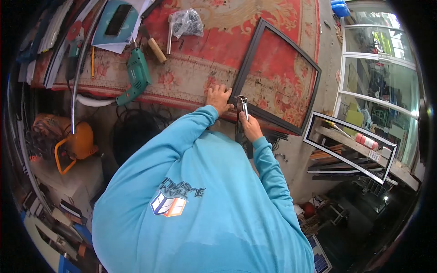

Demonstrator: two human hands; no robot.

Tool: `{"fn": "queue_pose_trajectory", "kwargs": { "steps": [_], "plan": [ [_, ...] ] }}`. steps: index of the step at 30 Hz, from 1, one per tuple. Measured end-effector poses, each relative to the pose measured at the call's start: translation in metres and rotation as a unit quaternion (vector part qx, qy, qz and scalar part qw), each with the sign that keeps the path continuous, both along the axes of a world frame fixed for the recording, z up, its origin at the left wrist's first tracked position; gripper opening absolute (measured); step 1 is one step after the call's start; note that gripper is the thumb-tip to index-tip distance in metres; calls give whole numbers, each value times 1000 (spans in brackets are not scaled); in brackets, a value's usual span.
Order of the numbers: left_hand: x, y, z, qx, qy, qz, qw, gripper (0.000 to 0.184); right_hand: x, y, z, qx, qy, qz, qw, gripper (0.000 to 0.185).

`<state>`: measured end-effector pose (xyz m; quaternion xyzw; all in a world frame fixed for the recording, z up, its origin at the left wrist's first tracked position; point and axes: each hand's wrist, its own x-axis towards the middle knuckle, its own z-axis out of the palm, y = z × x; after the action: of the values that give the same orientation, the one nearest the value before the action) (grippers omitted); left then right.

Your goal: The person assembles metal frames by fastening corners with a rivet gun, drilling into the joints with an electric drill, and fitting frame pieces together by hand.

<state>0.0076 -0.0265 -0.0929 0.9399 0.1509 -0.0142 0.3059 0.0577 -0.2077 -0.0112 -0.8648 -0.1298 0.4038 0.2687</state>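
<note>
A dark grey window frame (248, 59) lies on the red patterned carpet, its near-left corner by my hands. My left hand (219, 98) rests at the carpet's edge beside that corner, fingers stretched out and holding nothing I can see. In my right hand (250, 128) is a shiny metal pair of pliers (243, 103), gripped by the handles. Its head meets the frame's corner; whether the jaws are closed on the frame I cannot tell.
Left on the carpet (195, 82) lie a green drill (137, 75), a wooden-handled tool (157, 50), a plastic bag (186, 23) and a phone (118, 20). A smaller white-edged frame (349, 161) leans at right, near glass panels (380, 77). An orange machine (73, 139) stands lower left.
</note>
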Motion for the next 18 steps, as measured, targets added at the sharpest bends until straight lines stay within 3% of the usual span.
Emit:
{"fn": "queue_pose_trajectory", "kwargs": {
  "steps": [2,9,18],
  "plan": [
    [-3,0,-4,-1,-12,4,1000,63,-3,-1,-7,22,-27,-6,999,65],
    [-6,-8,-14,15,-58,22,998,56,6,11,8,23,-39,22,999,72],
    [-7,-9,-17,4,-44,16,999,53,22,33,7,-128,-15,103,986,76]
  ]
}}
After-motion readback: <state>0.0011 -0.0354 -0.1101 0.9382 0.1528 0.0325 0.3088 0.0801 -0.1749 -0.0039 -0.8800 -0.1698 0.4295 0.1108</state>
